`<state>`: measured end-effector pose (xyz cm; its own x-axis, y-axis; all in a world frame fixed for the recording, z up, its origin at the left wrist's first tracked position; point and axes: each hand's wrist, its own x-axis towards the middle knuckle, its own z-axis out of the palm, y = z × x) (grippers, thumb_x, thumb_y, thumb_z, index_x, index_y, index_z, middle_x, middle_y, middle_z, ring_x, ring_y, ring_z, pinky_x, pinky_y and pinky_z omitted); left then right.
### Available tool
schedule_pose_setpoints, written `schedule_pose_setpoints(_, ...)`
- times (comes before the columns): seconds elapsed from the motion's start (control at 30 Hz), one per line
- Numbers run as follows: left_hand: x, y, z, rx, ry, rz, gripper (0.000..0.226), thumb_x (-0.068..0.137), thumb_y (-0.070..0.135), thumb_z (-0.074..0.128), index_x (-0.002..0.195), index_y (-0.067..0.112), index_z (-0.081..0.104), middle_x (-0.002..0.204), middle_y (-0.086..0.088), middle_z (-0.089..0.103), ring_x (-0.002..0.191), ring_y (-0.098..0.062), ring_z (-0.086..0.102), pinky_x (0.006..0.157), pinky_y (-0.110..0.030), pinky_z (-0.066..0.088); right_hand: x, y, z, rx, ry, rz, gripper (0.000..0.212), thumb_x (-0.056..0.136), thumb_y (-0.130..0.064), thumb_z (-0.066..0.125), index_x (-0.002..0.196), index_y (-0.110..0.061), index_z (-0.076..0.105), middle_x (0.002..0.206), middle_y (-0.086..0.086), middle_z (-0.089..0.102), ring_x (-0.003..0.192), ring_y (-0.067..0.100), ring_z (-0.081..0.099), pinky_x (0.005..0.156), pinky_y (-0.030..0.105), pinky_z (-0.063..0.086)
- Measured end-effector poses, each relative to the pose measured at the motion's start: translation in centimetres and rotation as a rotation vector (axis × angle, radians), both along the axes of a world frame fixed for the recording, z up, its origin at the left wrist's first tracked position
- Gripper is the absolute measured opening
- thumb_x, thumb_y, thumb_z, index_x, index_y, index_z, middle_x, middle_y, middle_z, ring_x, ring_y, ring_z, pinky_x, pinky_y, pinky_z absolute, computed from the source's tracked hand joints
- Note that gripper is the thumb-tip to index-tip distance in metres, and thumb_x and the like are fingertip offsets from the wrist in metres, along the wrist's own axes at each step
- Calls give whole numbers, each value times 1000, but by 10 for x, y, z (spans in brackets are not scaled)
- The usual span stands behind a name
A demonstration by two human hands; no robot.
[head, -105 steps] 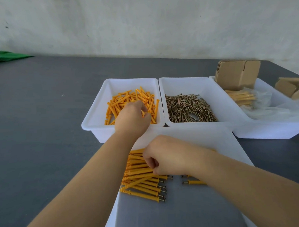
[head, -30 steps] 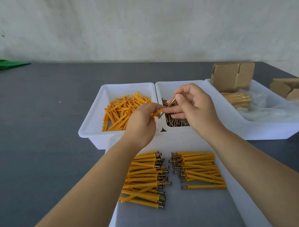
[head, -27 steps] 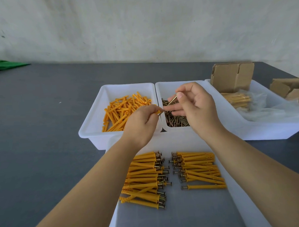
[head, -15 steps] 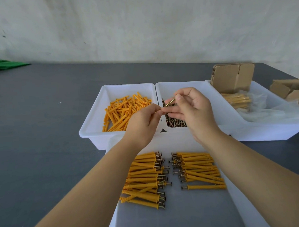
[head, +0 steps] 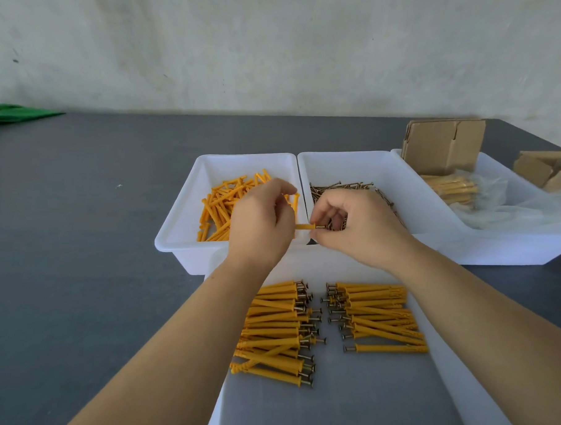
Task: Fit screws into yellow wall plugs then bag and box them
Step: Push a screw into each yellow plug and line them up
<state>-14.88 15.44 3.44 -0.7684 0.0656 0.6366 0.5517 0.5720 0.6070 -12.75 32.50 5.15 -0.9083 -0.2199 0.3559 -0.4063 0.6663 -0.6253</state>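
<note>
My left hand (head: 260, 226) grips a yellow wall plug (head: 304, 226) held level over the seam between two white bins. My right hand (head: 353, 225) pinches the head of a screw (head: 320, 227) sunk almost fully into that plug. The left bin (head: 176, 223) holds loose yellow plugs (head: 217, 205). The right bin (head: 400, 181) holds loose screws (head: 342, 187). In the near white tray (head: 446, 359) lie two rows of finished plugs with screws, one on the left (head: 275, 334) and one on the right (head: 380, 317).
A third white bin (head: 531, 249) at the right holds a clear bag of finished plugs (head: 455, 188) and a cardboard box (head: 443, 147). More cardboard boxes (head: 547, 168) sit at the far right. A green cloth (head: 8, 113) lies far left on the grey table (head: 65, 237).
The screw, which stuck out tilted from the plug, has been pushed in nearly to its head. Both hands have dropped slightly toward the bins' near rims.
</note>
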Motion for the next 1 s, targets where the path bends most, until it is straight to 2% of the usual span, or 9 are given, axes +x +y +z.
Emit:
schedule_pose_setpoints(0.13,-5,-7,2,85,47,210,27,87,1,49,102,11,70,88,2,66,75,-11,55,65,-26,44,8,-7,2,26,-176,258,17,75,-13,85,81,-20,72,73,-12,66,64,2,55,60,15,45)
schedule_pose_setpoints(0.33,-11,-12,-5,87,2,249,27,87,1,49,101,12,69,94,3,63,71,-12,52,63,-27,43,20,-26,-6,229,-353,484,15,76,-18,85,82,-21,71,73,-15,63,68,-2,59,61,12,46)
schedule_pose_setpoints(0.5,-19,-16,-16,-227,-269,258,26,92,12,51,111,18,67,114,-2,57,76,-17,54,60,-26,41,26,-44,-24,639,-268,505,18,79,-32,81,89,-23,69,85,-12,61,76,4,55,60,17,41)
schedule_pose_setpoints(0.57,-21,-16,-19,-448,-400,262,21,95,18,48,103,19,67,109,-2,58,76,-22,56,59,-30,43,27,-43,-22,663,-262,478,26,75,-41,83,91,-25,70,87,-11,60,76,5,55,60,19,43)
schedule_pose_setpoints(0.67,-27,-13,-19,-646,-510,271,32,97,21,40,69,17,52,77,-2,56,65,-20,49,52,-28,34,24,-32,-8,548,-286,413,29,69,-48,85,81,-26,71,78,-11,64,72,4,59,57,17,45)
schedule_pose_setpoints(0.73,-29,-12,-18,-702,-562,267,40,101,28,35,64,17,47,73,-2,53,63,-19,47,52,-28,32,18,-22,0,435,-247,311,25,69,-46,85,72,-26,70,69,-12,65,68,1,60,56,16,45)
schedule_pose_setpoints(0.83,-29,-9,-18,-793,-606,232,57,103,46,24,62,15,48,69,-2,52,62,-19,48,54,-28,32,-1,-3,0,237,-19,33,20,81,-35,79,66,-28,67,65,-12,62,64,2,58,59,18,41)
schedule_pose_setpoints(0.93,-30,-7,-19,-834,-633,200,63,101,52,19,60,15,49,66,-2,52,62,-20,49,55,-29,32,-23,20,-7,241,122,-277,16,92,-30,66,77,-24,69,80,-9,66,76,11,60,65,28,44)
schedule_pose_setpoints(1.0,-29,-7,-18,-848,-640,189,63,100,54,19,59,15,48,65,-2,50,61,-21,48,55,-29,32,-37,34,-14,373,-8,-360,21,97,-34,57,90,-20,71,96,-1,69,88,19,61,73,32,47)
